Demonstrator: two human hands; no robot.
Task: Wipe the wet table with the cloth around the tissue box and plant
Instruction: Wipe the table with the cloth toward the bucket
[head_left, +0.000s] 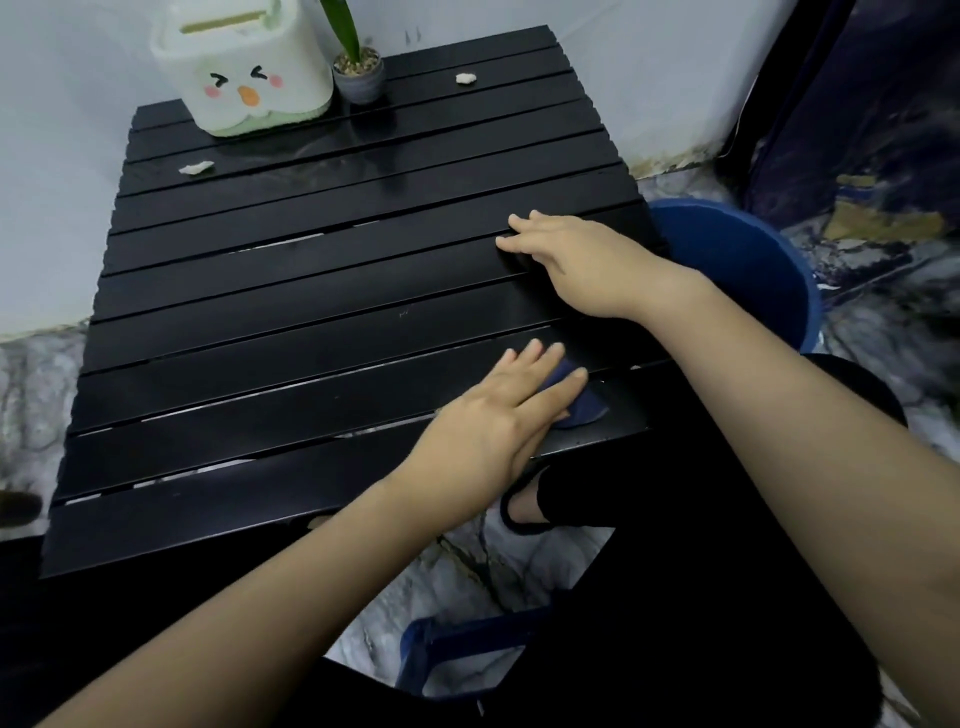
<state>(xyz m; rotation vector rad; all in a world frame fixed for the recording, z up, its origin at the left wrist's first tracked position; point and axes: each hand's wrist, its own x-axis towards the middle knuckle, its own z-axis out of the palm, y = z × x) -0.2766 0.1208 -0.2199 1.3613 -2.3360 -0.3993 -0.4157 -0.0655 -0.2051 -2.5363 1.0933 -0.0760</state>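
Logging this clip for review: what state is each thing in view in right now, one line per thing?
left hand: fingers straight, pressing the cloth flat on the table
right hand: open, resting on the table
cloth: bunched under the left hand, near the table's front right corner
table: wet streaks near its far end
tissue box: upright, far left
plant: upright beside the tissue box
two white scraps: lying loose on the table

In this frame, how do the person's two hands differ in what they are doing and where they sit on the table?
The left hand presses flat on the dark blue cloth; the right hand has no cloth under it and rests bare on the slats. The left hand sits near the table's front edge; the right hand lies farther back, by the right edge next to the blue bucket. Both have straight fingers and lie on the table's right side.
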